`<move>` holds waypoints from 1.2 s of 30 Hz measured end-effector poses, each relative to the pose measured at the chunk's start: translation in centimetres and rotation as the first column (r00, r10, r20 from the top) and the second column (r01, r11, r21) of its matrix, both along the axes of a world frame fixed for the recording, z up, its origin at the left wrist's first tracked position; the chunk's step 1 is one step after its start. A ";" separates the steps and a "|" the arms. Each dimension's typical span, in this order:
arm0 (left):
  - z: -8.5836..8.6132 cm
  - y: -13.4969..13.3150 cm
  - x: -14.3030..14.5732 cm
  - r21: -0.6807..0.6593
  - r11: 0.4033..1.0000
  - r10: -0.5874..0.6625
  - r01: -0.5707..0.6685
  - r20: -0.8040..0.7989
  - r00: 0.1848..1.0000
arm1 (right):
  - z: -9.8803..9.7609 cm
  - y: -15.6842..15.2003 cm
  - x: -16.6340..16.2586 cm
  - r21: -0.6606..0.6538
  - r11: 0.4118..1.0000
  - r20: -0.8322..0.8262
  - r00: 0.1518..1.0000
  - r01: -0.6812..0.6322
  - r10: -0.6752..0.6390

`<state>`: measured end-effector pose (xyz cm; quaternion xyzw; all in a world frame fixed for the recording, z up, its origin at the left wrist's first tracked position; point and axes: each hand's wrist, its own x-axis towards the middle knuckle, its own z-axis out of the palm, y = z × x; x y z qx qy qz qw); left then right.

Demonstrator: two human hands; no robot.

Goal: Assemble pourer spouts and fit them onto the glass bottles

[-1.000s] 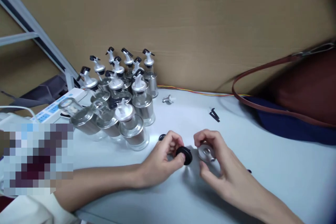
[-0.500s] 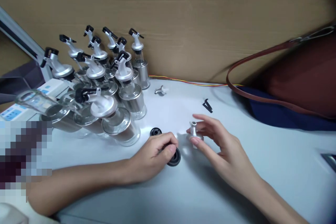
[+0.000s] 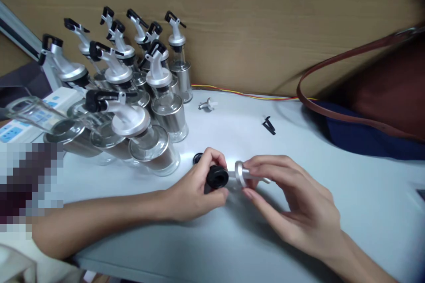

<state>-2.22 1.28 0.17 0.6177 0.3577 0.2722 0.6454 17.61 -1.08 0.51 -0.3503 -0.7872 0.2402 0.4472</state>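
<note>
My left hand [image 3: 195, 190] pinches a black rubber ring [image 3: 217, 177] between thumb and fingers, just above the white table [image 3: 232, 239]. My right hand [image 3: 292, 205] holds a silver metal cap [image 3: 241, 174] on its side, its flat end facing the ring. Ring and cap are almost touching. Another black ring [image 3: 198, 158] lies on the table behind my left hand. A cluster of glass bottles with silver pourer tops [image 3: 133, 84] stands to the left, some of them lying down.
A small silver spout piece [image 3: 207, 105] and a black clip [image 3: 268, 125] lie farther back on the table. A brown bag with a strap [image 3: 381, 97] sits at the right over dark blue cloth. A power strip [image 3: 20, 126] is at the left, cardboard behind.
My left hand lifted the black ring off the table. My right hand turned the silver cap on its side and brought it up against the ring.
</note>
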 end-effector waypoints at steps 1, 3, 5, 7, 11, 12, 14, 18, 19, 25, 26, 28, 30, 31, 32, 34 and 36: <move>0.0 0.0 0.0 0.012 1.000 0.011 -0.011 0.002 1.000 | 0.1 -0.1 0.1 0.035 0.999 0.018 1.000 0.001 -0.002; -0.2 0.0 0.1 -0.001 0.999 0.044 -0.044 -0.025 0.999 | 0.4 -0.2 0.3 0.075 0.996 0.024 0.999 0.040 -0.042; -0.5 0.0 0.3 -0.037 0.997 0.061 -0.064 -0.055 0.997 | 0.7 -0.2 0.3 0.081 0.995 0.040 0.998 0.054 -0.057; -0.7 0.0 0.5 -0.066 0.997 0.046 -0.049 -0.043 0.998 | 0.9 -0.1 0.3 0.059 0.998 0.096 0.995 0.027 -0.033; -0.8 -0.1 0.6 -0.084 0.996 0.037 -0.032 0.053 0.998 | 0.9 0.2 0.3 0.041 0.999 0.174 0.985 0.009 -0.016; -0.8 -0.1 0.5 -0.089 0.996 0.040 -0.032 0.085 0.996 | 0.8 0.3 0.4 0.038 0.999 0.171 0.985 0.024 -0.030; -0.8 -0.1 0.4 -0.097 0.995 0.049 -0.034 0.148 0.988 | 0.7 0.5 0.5 0.024 0.998 0.155 0.986 0.056 -0.059; -1.3 -0.1 0.2 -0.119 0.991 0.084 -0.061 0.204 0.975 | 0.6 0.8 0.9 -0.020 0.997 0.140 0.988 0.075 -0.072; -1.4 -0.1 0.2 -0.121 0.991 0.088 -0.063 0.209 0.974 | 0.6 0.9 0.9 -0.024 0.997 0.142 0.987 0.077 -0.073; -1.4 0.1 0.5 -0.109 0.989 0.121 -0.098 0.236 0.964 | 0.9 1.2 1.2 0.047 0.997 0.186 0.980 0.066 -0.073; -1.3 0.2 0.6 -0.107 0.987 0.139 -0.117 0.234 0.962 | 0.9 1.3 1.2 0.063 0.996 0.200 0.977 0.060 -0.072; -1.3 0.2 0.7 -0.107 0.983 0.169 -0.148 0.226 0.959 | 0.9 1.4 1.3 0.095 0.994 0.223 0.972 0.057 -0.077; -1.4 0.2 0.7 -0.132 0.977 0.196 -0.170 0.215 0.957 | 0.8 1.4 1.3 0.118 0.992 0.234 0.969 0.054 -0.080; -1.4 0.1 0.7 -0.155 0.972 0.206 -0.176 0.210 0.956 | 0.8 1.4 1.3 0.123 0.991 0.238 0.968 0.050 -0.079; -1.4 0.1 0.7 -0.179 0.967 0.217 -0.181 0.207 0.954 | 0.8 1.4 1.2 0.123 0.991 0.242 0.967 0.048 -0.077; -1.3 0.1 0.6 -0.218 0.958 0.235 -0.189 0.210 0.949 | 0.8 1.4 1.1 0.120 0.992 0.245 0.967 0.045 -0.073; -1.3 0.0 0.6 -0.223 0.956 0.242 -0.192 0.224 0.944 | 0.9 1.3 1.1 0.115 0.993 0.243 0.968 0.037 -0.065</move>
